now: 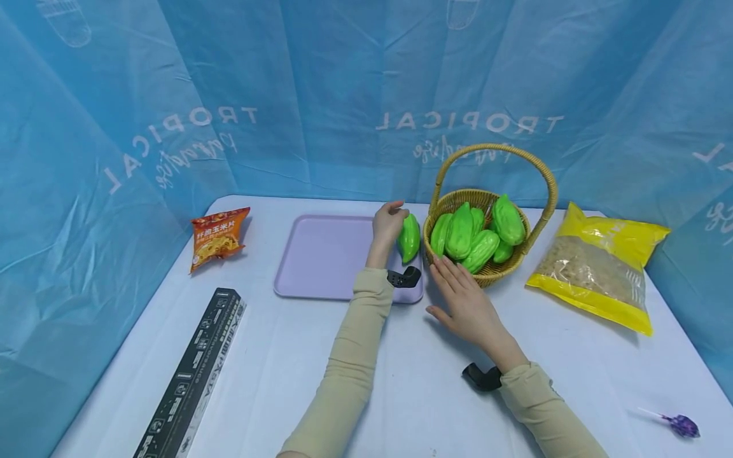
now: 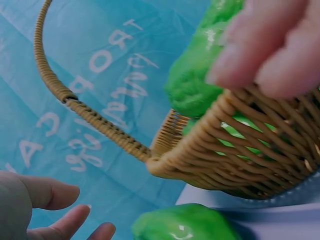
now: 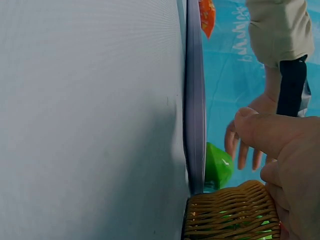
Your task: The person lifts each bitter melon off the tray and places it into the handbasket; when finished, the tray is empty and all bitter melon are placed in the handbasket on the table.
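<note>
A green ridged fruit [image 1: 409,239], chayote-like, lies on the right end of the lilac tray [image 1: 326,257]. My left hand [image 1: 389,228] hovers just left of it with fingers apart; the left wrist view shows a gap between those fingers and the fruit [image 2: 185,222]. To the tray's right stands a wicker basket [image 1: 497,277] with a tall handle, holding several similar green fruits [image 1: 460,232]. My right hand [image 1: 466,305] touches the basket's front left rim, its fingers fairly straight. In the right wrist view the thumb sits above the basket wall [image 3: 232,207].
An orange snack bag [image 1: 219,236] lies at the back left, and a long black box [image 1: 191,375] along the left side. Right of the basket is a yellow bag [image 1: 598,267] with a see-through panel. A purple lollipop [image 1: 681,425] lies at the front right. Blue curtains [image 1: 343,95] hang behind.
</note>
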`<state>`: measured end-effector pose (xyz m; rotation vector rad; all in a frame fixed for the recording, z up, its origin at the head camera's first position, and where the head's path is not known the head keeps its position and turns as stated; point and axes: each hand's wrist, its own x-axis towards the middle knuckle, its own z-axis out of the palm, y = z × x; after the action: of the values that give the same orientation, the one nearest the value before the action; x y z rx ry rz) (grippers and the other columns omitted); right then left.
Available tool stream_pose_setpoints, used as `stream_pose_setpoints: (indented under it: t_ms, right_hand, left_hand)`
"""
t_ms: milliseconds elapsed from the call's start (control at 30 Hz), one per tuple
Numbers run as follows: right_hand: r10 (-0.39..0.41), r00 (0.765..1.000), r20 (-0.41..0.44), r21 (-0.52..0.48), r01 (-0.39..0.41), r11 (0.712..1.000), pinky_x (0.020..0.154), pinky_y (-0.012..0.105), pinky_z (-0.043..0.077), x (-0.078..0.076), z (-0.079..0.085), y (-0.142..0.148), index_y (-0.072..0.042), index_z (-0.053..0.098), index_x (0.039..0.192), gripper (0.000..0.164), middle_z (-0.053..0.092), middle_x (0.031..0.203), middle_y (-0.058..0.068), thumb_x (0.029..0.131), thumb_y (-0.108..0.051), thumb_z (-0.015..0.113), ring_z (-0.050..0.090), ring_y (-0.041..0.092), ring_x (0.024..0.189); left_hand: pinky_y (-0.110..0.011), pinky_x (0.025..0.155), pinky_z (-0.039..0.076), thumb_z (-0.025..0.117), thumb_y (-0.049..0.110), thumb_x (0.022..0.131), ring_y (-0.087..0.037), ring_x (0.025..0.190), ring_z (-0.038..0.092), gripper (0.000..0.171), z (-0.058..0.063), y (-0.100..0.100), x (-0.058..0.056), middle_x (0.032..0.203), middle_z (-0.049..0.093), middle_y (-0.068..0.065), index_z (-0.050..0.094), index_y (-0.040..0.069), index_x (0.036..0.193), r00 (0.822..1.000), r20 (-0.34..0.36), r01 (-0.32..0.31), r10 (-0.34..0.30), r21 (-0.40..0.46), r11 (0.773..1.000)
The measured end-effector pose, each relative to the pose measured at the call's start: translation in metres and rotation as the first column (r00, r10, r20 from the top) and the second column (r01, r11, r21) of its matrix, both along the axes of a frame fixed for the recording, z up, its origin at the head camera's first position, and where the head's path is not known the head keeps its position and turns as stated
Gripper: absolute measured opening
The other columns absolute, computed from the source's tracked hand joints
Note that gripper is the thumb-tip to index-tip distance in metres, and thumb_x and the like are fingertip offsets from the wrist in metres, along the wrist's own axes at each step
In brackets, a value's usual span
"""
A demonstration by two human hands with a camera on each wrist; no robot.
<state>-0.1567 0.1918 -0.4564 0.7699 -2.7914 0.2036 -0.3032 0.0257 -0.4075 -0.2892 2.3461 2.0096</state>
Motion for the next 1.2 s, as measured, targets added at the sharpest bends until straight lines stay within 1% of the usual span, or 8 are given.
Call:
stream_pose_setpoints:
  t_ms: [167, 367, 500, 633, 700, 867, 1000, 1200]
  right_hand:
    - [-0.002, 1.0, -0.001, 0.005, 0.002, 1.0, 0.122, 0.044, 0.017, 0.0, 0.0, 0.0, -0.001, 0.033, 0.15, 0.079, 0.03, 0.157, 0.016, 0.09, -0.04, 0.067, 0.026, 0.032, 0.147]
    - [0.008, 1.0, 0.002, -0.002, -0.008, 1.0, 0.122, 0.043, 0.017, -0.001, 0.0, -0.001, -0.002, 0.032, 0.151, 0.08, 0.03, 0.158, 0.015, 0.09, -0.04, 0.067, 0.025, 0.031, 0.148]
    - [0.005, 1.0, 0.006, -0.002, -0.005, 1.0, 0.122, 0.044, 0.017, 0.0, 0.001, -0.002, -0.002, 0.032, 0.151, 0.081, 0.03, 0.158, 0.016, 0.089, -0.04, 0.067, 0.025, 0.032, 0.147]
    - [0.002, 1.0, 0.008, -0.003, -0.002, 1.0, 0.121, 0.045, 0.018, 0.0, 0.002, -0.001, -0.001, 0.033, 0.15, 0.08, 0.031, 0.157, 0.016, 0.089, -0.04, 0.068, 0.026, 0.032, 0.147]
    - [0.003, 1.0, 0.008, -0.005, -0.003, 1.0, 0.121, 0.045, 0.019, 0.0, 0.002, -0.001, -0.001, 0.033, 0.15, 0.08, 0.031, 0.157, 0.016, 0.089, -0.04, 0.068, 0.026, 0.032, 0.147]
    - [0.003, 1.0, 0.006, -0.014, -0.003, 1.0, 0.121, 0.045, 0.019, 0.0, 0.003, 0.001, -0.001, 0.034, 0.15, 0.079, 0.03, 0.158, 0.015, 0.089, -0.039, 0.068, 0.026, 0.032, 0.147]
    - [0.004, 1.0, 0.01, -0.018, -0.004, 1.0, 0.121, 0.045, 0.019, 0.001, 0.003, 0.001, -0.001, 0.034, 0.15, 0.079, 0.03, 0.158, 0.015, 0.089, -0.039, 0.068, 0.026, 0.031, 0.147]
    - [0.006, 1.0, 0.018, -0.01, -0.005, 1.0, 0.121, 0.046, 0.019, 0.0, 0.002, 0.0, -0.001, 0.033, 0.15, 0.079, 0.029, 0.158, 0.015, 0.09, -0.04, 0.067, 0.025, 0.032, 0.147]
  left_hand:
    - [-0.039, 0.097, 0.048, 0.06, 0.013, 0.093, -0.03, 0.116, 0.059, 0.036, -0.008, 0.002, 0.0, 0.125, 0.063, -0.016, 0.062, 0.007, 0.128, 1.0, -0.005, -0.027, 0.027, -0.028, 0.999]
    - [-0.041, 0.104, 0.045, 0.065, 0.009, 0.09, -0.03, 0.126, 0.052, 0.04, -0.016, 0.001, 0.001, 0.134, 0.057, -0.015, 0.061, 0.01, 0.129, 0.999, 0.029, -0.028, 0.03, -0.04, 0.999]
    - [-0.04, 0.105, 0.044, 0.068, 0.004, 0.086, -0.03, 0.13, 0.049, 0.049, -0.024, 0.001, 0.003, 0.14, 0.053, -0.013, 0.059, 0.012, 0.133, 0.999, 0.036, -0.012, 0.015, -0.063, 0.998]
    - [-0.039, 0.103, 0.047, 0.071, 0.004, 0.084, -0.03, 0.127, 0.052, 0.054, -0.033, 0.001, 0.003, 0.14, 0.053, -0.014, 0.057, 0.013, 0.136, 0.999, 0.05, 0.01, -0.007, -0.066, 0.998]
    - [-0.04, 0.102, 0.048, 0.072, 0.005, 0.084, -0.03, 0.125, 0.052, 0.055, -0.035, 0.001, 0.002, 0.138, 0.054, -0.015, 0.057, 0.014, 0.135, 0.998, 0.059, 0.012, -0.009, -0.062, 0.998]
    - [-0.041, 0.1, 0.049, 0.073, 0.006, 0.083, -0.033, 0.126, 0.052, 0.053, -0.035, -0.002, 0.001, 0.138, 0.054, -0.018, 0.059, 0.013, 0.133, 0.998, 0.064, 0.013, -0.01, -0.045, 0.999]
    - [-0.039, 0.1, 0.049, 0.073, 0.006, 0.082, -0.032, 0.126, 0.052, 0.054, -0.034, -0.004, 0.002, 0.138, 0.054, -0.018, 0.059, 0.012, 0.134, 0.997, 0.074, 0.019, -0.016, -0.031, 0.999]
    - [-0.04, 0.1, 0.049, 0.073, 0.008, 0.083, -0.032, 0.126, 0.052, 0.055, -0.031, -0.008, 0.004, 0.136, 0.055, -0.018, 0.057, 0.012, 0.135, 0.999, 0.051, 0.017, -0.015, -0.022, 1.0]
